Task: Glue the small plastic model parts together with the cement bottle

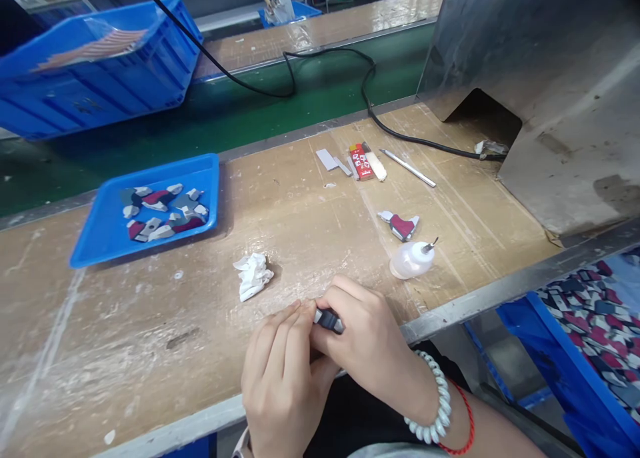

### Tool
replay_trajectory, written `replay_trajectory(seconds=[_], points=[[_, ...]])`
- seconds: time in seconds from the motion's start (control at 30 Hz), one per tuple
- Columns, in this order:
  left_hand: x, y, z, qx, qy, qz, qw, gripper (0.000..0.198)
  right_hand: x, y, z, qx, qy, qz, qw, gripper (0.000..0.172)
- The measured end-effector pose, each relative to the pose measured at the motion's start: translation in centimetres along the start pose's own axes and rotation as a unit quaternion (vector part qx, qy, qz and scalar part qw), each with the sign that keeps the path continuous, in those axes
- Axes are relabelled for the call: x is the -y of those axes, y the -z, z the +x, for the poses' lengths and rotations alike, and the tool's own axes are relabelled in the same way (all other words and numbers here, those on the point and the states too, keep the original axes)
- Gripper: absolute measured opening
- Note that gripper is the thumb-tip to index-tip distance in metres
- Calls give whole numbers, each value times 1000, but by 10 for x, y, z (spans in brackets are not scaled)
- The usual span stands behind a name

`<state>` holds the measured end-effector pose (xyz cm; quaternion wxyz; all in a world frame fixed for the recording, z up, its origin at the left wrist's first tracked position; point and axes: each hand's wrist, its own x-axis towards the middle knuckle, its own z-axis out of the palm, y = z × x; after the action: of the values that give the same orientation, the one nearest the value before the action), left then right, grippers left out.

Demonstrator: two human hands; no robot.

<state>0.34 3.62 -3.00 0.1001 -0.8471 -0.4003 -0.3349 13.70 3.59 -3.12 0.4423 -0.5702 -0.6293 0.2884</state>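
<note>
My right hand (373,348) pinches a small dark-grey and white molded piece (329,319) between thumb and fingers, just above the table's front edge. Closed beside it, my left hand (283,371) presses its fingertips against the same piece; part of the piece is hidden behind the fingers. To the upper right lies a similar small piece in maroon, white and grey (401,225). A squat clear squeeze bottle (413,261) with a thin metal tip is just below that piece. Left of my hands sits a crumpled white tissue (254,275).
A shallow blue tray (214,198) holds several similar pieces. Behind are a red lighter (361,162), a metal pen-like tool (407,168) and a black cable (415,138). A metal housing (565,98) stands right, above a blue crate (550,338) of pieces. A larger blue bin (105,98) is far left.
</note>
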Motion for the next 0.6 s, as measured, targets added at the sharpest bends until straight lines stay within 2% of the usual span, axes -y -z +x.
replay_trajectory(seconds=[0.17, 0.33, 0.5, 0.6], points=[[1, -1, -1, -2, 22, -21, 1000, 12, -1, 0, -1, -3, -20, -1, 1000, 21], [0, -2, -2, 4, 90, -49, 995, 16, 2, 4, 2, 24, -63, 31, 997, 9], [-1, -3, -2, 11, 119, -69, 990, 24, 4, 6, 3, 54, -95, 28, 994, 15], [0, -4, -2, 28, 116, -82, 989, 26, 1, 4, 1, 55, -87, 27, 994, 17]])
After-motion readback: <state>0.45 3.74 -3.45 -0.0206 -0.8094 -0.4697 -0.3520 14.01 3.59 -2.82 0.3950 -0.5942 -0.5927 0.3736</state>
